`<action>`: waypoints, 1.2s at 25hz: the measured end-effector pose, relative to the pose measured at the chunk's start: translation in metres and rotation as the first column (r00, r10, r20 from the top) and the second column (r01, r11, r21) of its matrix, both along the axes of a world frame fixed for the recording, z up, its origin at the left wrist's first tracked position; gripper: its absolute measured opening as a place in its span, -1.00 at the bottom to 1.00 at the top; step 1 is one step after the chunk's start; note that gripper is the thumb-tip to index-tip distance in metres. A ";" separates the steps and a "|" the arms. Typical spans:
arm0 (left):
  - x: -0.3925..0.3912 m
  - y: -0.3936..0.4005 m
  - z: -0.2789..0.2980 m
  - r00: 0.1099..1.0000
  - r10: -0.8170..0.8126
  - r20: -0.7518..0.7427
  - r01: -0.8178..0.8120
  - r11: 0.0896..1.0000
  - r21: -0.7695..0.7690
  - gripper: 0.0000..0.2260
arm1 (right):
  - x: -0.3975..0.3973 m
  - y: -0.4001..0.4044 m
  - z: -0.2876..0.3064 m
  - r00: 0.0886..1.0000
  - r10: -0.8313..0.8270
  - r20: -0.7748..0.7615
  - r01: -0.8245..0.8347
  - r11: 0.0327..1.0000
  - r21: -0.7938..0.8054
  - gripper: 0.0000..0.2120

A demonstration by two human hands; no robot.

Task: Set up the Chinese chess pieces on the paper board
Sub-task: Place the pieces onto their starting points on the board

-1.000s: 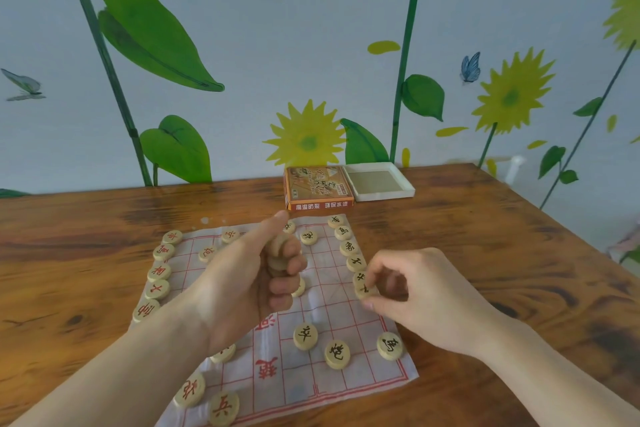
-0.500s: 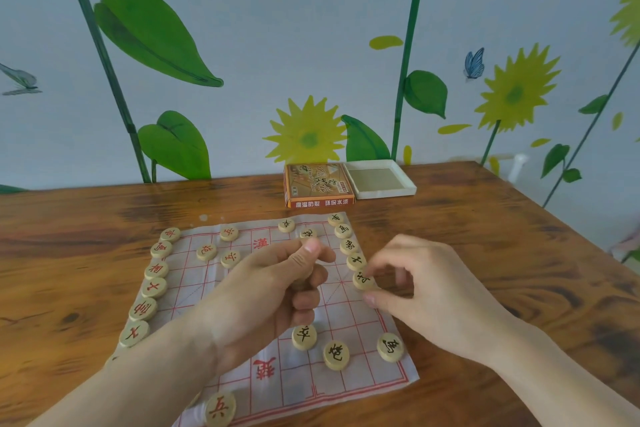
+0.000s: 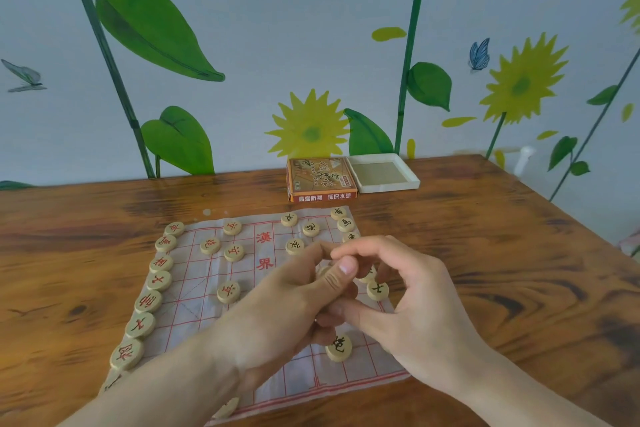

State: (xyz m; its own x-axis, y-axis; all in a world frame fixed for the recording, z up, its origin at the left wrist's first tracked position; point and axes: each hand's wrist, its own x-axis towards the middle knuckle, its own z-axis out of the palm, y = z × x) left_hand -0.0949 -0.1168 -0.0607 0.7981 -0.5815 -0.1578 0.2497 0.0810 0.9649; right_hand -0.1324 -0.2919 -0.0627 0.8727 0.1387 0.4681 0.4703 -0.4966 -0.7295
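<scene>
The paper board [image 3: 277, 381] lies on the wooden table [image 3: 502, 270]. A column of red-lettered pieces [image 3: 149, 300] lines its left edge, and black-lettered pieces [image 3: 346, 224] line its right edge. Loose on the grid are red soldiers [image 3: 228, 291] and a black cannon [image 3: 338, 347]. My left hand [image 3: 298, 305] hovers over the board's right half, its curled fingers gripping chess pieces [image 3: 323, 270]. My right hand [image 3: 415, 298] curves round the left fingertips, index above and thumb below. Whether it pinches a piece is hidden. A black advisor piece [image 3: 377, 289] lies just under it.
An orange chess box lid [image 3: 322, 180] and its white tray [image 3: 382, 173] stand behind the board at the table's far edge. A wall with painted sunflowers rises behind them. The table's right edge runs diagonally at the far right.
My left hand came down and rightward over the board's right half. My right hand left the piece in the right column and closed in on the left fingertips.
</scene>
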 end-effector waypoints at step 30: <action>0.013 0.012 0.005 0.964 0.133 -0.230 -0.155 0.985 -0.080 -0.80 | 0.020 -0.063 0.025 0.995 0.059 -0.084 -0.091 0.889 -0.448 -0.79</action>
